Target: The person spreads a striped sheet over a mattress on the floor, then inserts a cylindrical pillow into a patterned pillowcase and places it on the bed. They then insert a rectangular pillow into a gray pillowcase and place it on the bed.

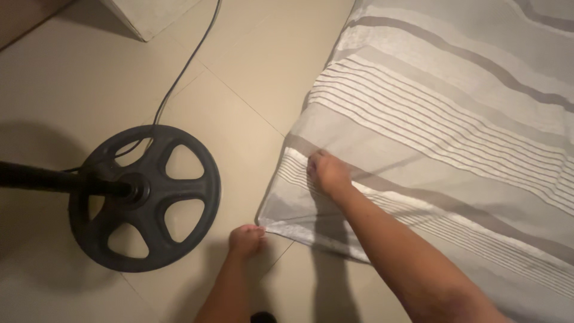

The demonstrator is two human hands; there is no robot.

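Observation:
A grey and white striped bedsheet (454, 119) hangs over the side of a bed and fills the right of the view. My left hand (246, 238) pinches the sheet's lower left corner near the floor. My right hand (327, 171) is closed on a fold of the same sheet a little higher and to the right. Both forearms reach in from the bottom edge.
A round black fan base (145, 197) with spoke openings stands on the beige tiled floor (239, 78) at the left, its dark pole (36, 178) running off to the left. A thin black cord (185, 66) trails away across the tiles. A pale furniture corner (146, 15) sits at the top.

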